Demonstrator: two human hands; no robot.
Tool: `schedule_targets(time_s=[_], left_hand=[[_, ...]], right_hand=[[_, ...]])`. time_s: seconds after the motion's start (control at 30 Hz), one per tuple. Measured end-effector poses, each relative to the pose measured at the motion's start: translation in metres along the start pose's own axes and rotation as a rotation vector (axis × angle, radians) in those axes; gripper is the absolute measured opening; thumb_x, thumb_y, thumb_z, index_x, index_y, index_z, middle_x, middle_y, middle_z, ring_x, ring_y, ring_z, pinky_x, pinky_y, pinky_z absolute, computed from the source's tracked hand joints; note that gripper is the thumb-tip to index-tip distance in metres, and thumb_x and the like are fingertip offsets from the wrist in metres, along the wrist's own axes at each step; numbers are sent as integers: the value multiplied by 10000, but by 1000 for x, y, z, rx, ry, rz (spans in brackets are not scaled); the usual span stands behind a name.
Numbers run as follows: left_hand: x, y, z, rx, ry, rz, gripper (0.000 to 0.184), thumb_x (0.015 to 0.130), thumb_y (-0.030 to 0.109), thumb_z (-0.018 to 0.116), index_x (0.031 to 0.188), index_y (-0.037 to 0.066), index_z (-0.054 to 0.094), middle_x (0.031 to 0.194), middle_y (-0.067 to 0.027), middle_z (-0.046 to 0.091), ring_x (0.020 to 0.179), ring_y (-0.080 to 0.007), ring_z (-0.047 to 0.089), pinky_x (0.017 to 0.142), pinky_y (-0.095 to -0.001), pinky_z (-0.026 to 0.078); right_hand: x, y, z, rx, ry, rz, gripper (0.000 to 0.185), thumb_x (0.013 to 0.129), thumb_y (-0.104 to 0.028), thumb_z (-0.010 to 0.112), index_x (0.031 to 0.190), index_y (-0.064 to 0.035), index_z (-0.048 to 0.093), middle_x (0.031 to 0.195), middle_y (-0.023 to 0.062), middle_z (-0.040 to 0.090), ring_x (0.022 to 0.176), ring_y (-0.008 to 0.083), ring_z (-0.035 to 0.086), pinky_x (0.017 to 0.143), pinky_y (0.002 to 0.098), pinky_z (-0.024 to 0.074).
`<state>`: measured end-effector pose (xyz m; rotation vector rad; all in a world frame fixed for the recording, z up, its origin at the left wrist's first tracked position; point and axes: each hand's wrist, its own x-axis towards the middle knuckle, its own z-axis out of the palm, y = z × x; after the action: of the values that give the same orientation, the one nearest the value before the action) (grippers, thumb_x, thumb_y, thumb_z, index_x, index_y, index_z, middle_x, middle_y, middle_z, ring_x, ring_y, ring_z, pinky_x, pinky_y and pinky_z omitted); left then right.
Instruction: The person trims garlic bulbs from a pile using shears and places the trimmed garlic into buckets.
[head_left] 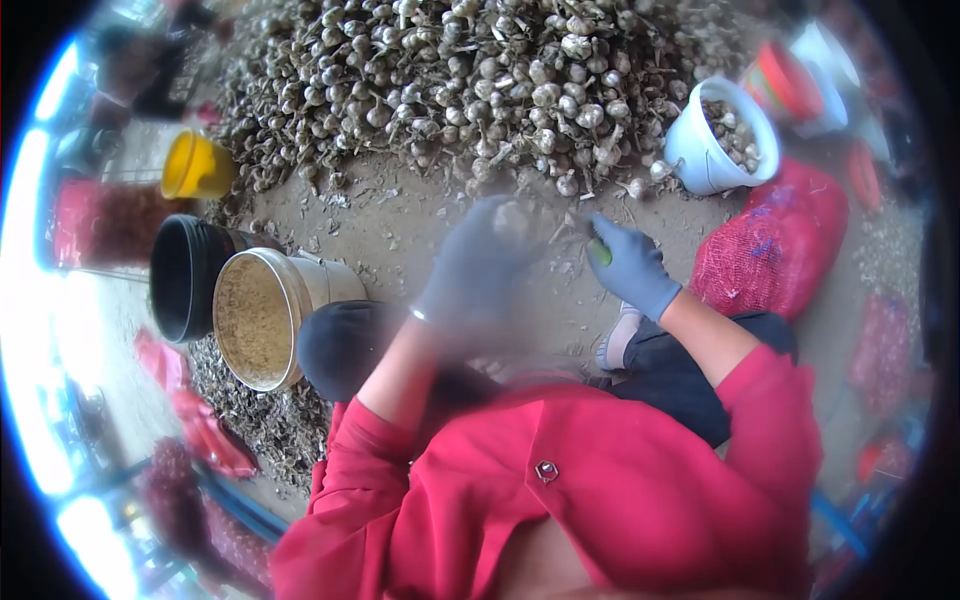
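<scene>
My left hand (pixel 478 262), in a grey glove, is smeared by motion over the floor in the middle of the view. A pale, blurred shape, perhaps a garlic bulb, shows at its fingertips. To its right, my right hand (pixel 632 268), also gloved in grey, is closed round a green-handled tool (pixel 599 252); the tool's tip is too blurred to make out. Beyond both hands lies a large heap of garlic bulbs (pixel 450 90) with dry stems. The hands are apart from each other and from the heap.
A white bucket (pixel 695 150) holding garlic and a red mesh sack (pixel 770 245) stand at the right. A yellow bucket (pixel 197 168), a black bucket (pixel 178 280) and a tipped cream bucket (pixel 335 283) are at the left, near dry scraps (pixel 270 430).
</scene>
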<state>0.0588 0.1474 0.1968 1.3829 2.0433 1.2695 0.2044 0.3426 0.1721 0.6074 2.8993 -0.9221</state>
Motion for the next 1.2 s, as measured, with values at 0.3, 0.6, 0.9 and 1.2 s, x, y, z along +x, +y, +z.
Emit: schedule_targets(time_s=[0.3,0.6,0.9,1.2], left_hand=[[-125,-74,-222,579,557,-595,674,805,80,707,1383,83,361,1221,-149,519,1112,-249,540,962,-329,444],[-4,2,-81,223,232,-491,389,883,112,641,1260,71,554,1034,-87,661,836,-139,646,718,-260,524],[51,-184,137,128,-278,-599,532,796,264,685,1255,38,541,972,-110,661,715,-149,632,574,-283,533],[99,-228,133,-594,-592,-916,630,746,75,742,1285,-2,427,913,-106,615,704,-189,643,610,-333,575]], right_hand=[[11,124,65,-130,-379,539,530,725,-352,614,1174,-73,580,1080,216,641,1029,383,605,880,438,472],[51,176,148,35,-551,752,507,748,-332,586,1175,-59,623,1177,222,609,1082,365,600,932,414,463],[49,131,132,-134,-347,562,344,864,-307,502,1040,-48,644,1089,235,625,1032,409,594,876,471,472],[35,91,141,89,-241,439,305,866,-353,533,1022,-102,610,978,215,647,929,408,619,793,489,487]])
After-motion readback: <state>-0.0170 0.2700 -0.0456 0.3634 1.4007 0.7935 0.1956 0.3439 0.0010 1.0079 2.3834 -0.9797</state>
